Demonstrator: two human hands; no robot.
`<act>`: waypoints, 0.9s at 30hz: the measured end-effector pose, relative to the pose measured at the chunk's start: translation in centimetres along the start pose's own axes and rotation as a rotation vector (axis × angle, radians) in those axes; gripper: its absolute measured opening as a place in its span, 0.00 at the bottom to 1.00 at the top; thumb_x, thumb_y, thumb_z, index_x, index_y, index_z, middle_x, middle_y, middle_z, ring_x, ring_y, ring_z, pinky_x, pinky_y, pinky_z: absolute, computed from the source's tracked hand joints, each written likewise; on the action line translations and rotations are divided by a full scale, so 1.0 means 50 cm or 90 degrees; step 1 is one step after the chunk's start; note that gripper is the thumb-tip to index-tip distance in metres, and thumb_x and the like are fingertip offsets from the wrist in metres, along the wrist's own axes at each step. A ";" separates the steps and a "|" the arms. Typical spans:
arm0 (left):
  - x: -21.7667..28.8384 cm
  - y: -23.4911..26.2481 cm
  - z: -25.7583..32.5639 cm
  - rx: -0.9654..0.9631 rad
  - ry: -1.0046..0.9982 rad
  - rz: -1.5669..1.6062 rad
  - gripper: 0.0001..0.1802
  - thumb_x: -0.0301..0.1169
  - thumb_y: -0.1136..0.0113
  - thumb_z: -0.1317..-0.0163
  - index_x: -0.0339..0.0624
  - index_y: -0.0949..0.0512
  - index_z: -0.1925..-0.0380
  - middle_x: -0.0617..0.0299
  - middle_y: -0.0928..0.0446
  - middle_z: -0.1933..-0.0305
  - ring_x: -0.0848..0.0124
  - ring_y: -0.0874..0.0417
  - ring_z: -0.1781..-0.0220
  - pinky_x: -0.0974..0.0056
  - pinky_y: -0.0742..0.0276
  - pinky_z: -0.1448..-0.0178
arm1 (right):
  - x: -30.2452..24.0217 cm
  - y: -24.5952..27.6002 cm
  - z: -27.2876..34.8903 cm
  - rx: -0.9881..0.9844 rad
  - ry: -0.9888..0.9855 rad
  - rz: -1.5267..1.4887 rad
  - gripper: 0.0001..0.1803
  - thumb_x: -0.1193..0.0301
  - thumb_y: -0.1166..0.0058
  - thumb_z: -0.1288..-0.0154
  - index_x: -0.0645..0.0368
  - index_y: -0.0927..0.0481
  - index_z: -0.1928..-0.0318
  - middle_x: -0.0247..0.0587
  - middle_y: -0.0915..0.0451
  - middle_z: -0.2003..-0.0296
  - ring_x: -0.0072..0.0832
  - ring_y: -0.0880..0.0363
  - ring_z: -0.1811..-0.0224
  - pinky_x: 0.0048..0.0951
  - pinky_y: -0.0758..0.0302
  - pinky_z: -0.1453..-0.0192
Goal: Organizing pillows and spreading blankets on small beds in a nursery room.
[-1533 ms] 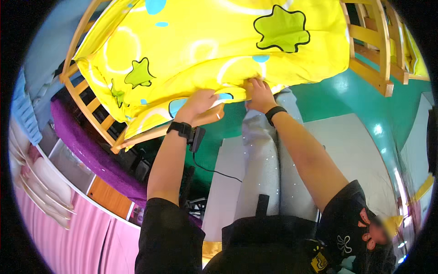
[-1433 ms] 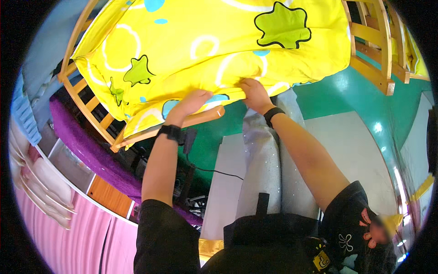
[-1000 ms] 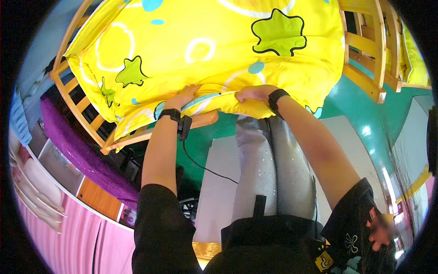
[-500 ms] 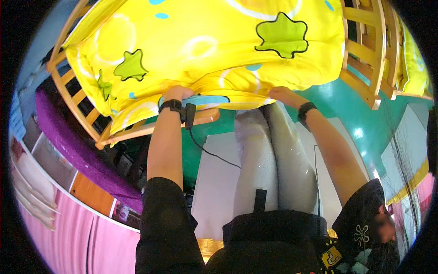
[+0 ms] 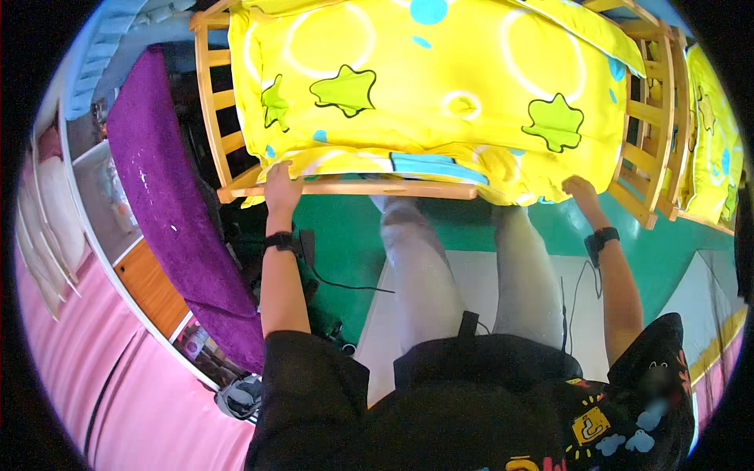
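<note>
A yellow quilt (image 5: 440, 86) with green stars, pale rings and blue spots lies spread over a small wooden bed (image 5: 345, 189). Its near edge is bunched and rumpled along the front rail, with a blue patch in the middle. My left hand (image 5: 283, 188) reaches over the left part of that rail, fingers extended onto the quilt's edge. At the quilt's near right corner is my right hand (image 5: 583, 192), its fingers loosely bent and apart, close against the fabric. Whether those fingertips touch it I cannot tell. Both wrists wear black bands.
Slatted ends (image 5: 649, 149) close the bed on both sides. Another bed with a yellow quilt (image 5: 711, 149) stands at the right. A purple cloth (image 5: 169, 188) covers something long on the left, beside shelves and a pink curtain (image 5: 71, 377). Thin cables hang near my legs over a green floor (image 5: 628, 259).
My hands have moved apart along the quilt's near edge, the left one leftward, the right one rightward. The quilt now lies flatter and more of the front rail shows.
</note>
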State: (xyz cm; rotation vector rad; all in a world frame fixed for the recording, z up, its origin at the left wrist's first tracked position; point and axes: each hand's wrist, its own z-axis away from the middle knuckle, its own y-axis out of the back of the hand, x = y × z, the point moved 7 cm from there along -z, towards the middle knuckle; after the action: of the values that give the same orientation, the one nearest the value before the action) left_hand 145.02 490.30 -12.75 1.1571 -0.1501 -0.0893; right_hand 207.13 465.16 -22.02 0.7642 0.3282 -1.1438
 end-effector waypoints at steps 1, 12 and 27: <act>-0.032 -0.003 -0.014 0.013 -0.023 0.002 0.25 0.35 0.41 0.57 0.39 0.29 0.56 0.50 0.29 0.53 0.55 0.32 0.47 0.58 0.37 0.42 | -0.064 -0.033 -0.007 0.000 -0.005 0.000 0.11 0.69 0.56 0.42 0.65 0.25 0.70 0.38 0.24 0.74 0.23 0.27 0.71 0.23 0.30 0.64; -0.252 -0.170 -0.118 -0.386 0.090 -0.104 0.35 0.50 0.41 0.60 0.50 0.32 0.50 0.53 0.28 0.49 0.57 0.28 0.47 0.48 0.34 0.46 | -0.655 -0.677 -0.097 -0.006 0.242 -0.047 0.14 0.71 0.50 0.47 0.62 0.26 0.59 0.48 0.25 0.60 0.40 0.28 0.54 0.33 0.33 0.48; -0.120 0.113 -0.019 0.153 -0.511 0.055 0.11 0.32 0.52 0.51 0.51 0.24 0.67 0.66 0.28 0.64 0.69 0.29 0.55 0.54 0.39 0.45 | -0.902 -0.804 -0.066 0.155 0.343 0.382 0.45 0.65 0.37 0.63 0.61 0.43 0.41 0.49 0.36 0.45 0.42 0.40 0.42 0.39 0.44 0.38</act>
State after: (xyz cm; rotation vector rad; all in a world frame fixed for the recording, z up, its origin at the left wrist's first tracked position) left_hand 139.22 494.29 -8.38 1.2986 -0.9394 -0.4682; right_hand 153.05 490.61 -12.47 1.2852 0.3732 -0.4003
